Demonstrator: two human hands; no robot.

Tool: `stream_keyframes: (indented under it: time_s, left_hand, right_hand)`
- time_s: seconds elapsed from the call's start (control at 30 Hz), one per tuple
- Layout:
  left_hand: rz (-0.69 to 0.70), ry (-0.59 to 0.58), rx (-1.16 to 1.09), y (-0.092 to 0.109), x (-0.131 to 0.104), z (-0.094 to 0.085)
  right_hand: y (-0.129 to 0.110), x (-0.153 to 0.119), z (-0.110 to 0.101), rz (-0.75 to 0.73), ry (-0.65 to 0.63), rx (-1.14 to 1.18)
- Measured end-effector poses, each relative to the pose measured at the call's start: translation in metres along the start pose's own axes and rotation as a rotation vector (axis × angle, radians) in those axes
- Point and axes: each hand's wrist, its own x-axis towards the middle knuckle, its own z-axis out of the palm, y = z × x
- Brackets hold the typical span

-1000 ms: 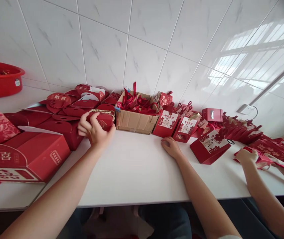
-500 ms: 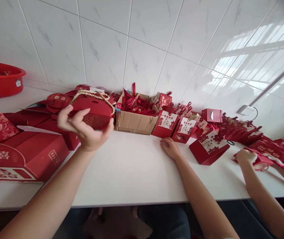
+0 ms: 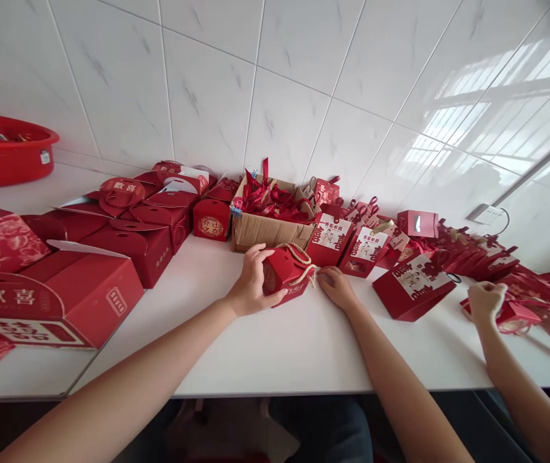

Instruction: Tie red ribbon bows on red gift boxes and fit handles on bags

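Observation:
My left hand is closed around a small red gift box, thumb along its near side and fingers over the top. The box is tilted, low over or touching the white table. Twisted cream rope handles lie across its right side and end in a frayed tuft. My right hand rests on the tabletop just right of the tuft, its fingers loosely bent and apart, gripping nothing that I can see. Whether its fingertips touch the rope I cannot tell. Behind the box stands a cardboard carton full of red ribbons.
Red gift boxes crowd the table's left side, with a red plastic basin behind. Printed red bags stand to the right. Farther right, a co-worker's hand is at a small red box. A tiled wall borders the back.
My left hand has carried the rope-handled box from above the left-hand boxes to the middle of the table, beside my right hand. My right hand has barely moved.

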Motion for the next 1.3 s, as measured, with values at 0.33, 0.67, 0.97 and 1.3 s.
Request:
stream_keyframes:
  time_s: [0.33, 0.67, 0.97, 1.3]
  left_hand:
    - [-0.236, 0.048, -0.044, -0.006, 0.005, -0.011]
    - [-0.249, 0.057, -0.296, -0.006, 0.009, -0.015]
    - [-0.427, -0.007, -0.591, -0.007, 0.016, -0.020]
    - [-0.517, -0.235, -0.839, -0.014, 0.018, -0.025]
  right_hand:
    - [-0.062, 0.025, -0.015, -0.024, 0.280, 0.056]
    - [-0.144, 0.026, -0.005, -0.124, -0.108, -0.003]
    - [-0.146, 0.017, -0.030, -0.188, -0.249, 0.142]
    - [-0.139, 0.073, -0.053, 0.176, 0.394, 0.627]
